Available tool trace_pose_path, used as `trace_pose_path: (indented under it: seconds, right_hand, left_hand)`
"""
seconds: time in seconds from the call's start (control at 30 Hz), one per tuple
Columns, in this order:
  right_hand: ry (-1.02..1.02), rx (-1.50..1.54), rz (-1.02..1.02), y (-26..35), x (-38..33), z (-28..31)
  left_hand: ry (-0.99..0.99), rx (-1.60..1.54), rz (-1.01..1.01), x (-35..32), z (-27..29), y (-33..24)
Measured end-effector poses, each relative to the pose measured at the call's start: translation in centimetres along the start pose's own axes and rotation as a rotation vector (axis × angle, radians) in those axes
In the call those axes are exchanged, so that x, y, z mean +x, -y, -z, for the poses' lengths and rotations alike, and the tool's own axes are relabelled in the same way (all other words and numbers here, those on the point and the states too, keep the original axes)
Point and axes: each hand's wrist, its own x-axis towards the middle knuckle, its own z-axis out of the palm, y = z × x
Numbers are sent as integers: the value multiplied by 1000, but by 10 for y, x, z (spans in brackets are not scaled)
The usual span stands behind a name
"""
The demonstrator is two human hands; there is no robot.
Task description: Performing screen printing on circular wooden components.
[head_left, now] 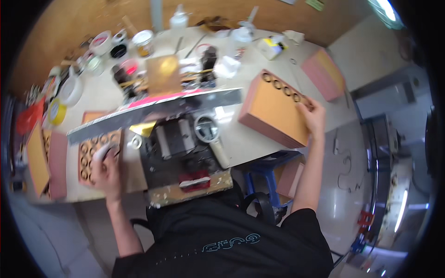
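My right hand grips the near right corner of an orange box with a row of round holes along its far edge; the box sits tilted on the pale workbench. My left hand rests on a flat orange tray of ring-shaped holes at the bench's left front, fingers curled around a small white piece. Between the hands stands a black hand press on a worn wooden base, with a long grey metal bar lying across its top.
Jars, tape rolls, bottles and small tools crowd the back of the bench. Another pink-orange box lies at the far right, more stand at the left edge. A blue stool sits under the bench, right of my body.
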Motion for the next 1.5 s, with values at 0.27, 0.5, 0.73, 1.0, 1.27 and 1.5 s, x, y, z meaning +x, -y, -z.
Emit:
trace_pose_path:
  seconds: [0.27,0.5,0.73,1.0,1.27,1.5]
  right_hand:
    - [-35,236,157,116,-126,-40]
    - [-2,344,-62,79,-190,-130]
    - [-138,130,172,68,-187,-144]
    - [-149,6,202,69,-189,-144]
    - [77,397,154,96,-205,-117]
    - [629,298,718,156,-240,-107]
  left_hand:
    - [268,-207,-400,18,-91,-65]
    - [353,-40,-480,-2,-84,-68]
    - [439,-24,-493,2,-77,-68]
    - [493,9,-459,0,-68,-78]
    - [586,170,-461,2,-55,-91]
    - [581,84,-400,-4,-45,-90]
